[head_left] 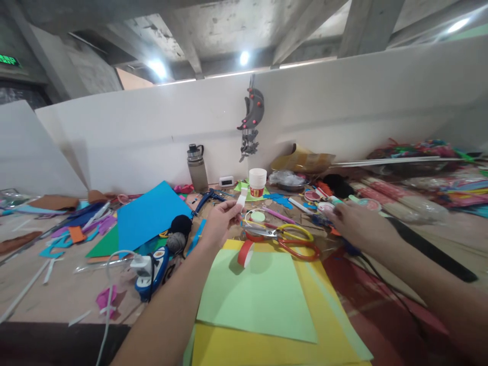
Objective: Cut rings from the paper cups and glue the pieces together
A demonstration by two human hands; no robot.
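Observation:
My left hand [224,223] pinches a short white strip [242,196] upright between thumb and fingers, above the middle of the table. Farther right, my right hand [356,223] reaches over the clutter with its fingers curled. What it grips is hidden; a teal-tipped item [335,200] shows by its fingertips. Between the hands lie scissors [284,233] with yellow and red handles. A red paper ring [245,254], white inside, rests on a light green sheet [259,295]. Yellow sheets [244,351] lie beneath that.
White paper cups [257,178] and a grey bottle [197,170] stand against the white partition [152,132]. A grey moon-shaped hanging [253,109] is on it. Blue sheet [152,216], yarn balls [177,241] and a power strip [152,277] lie left; a black cord [389,290] runs right.

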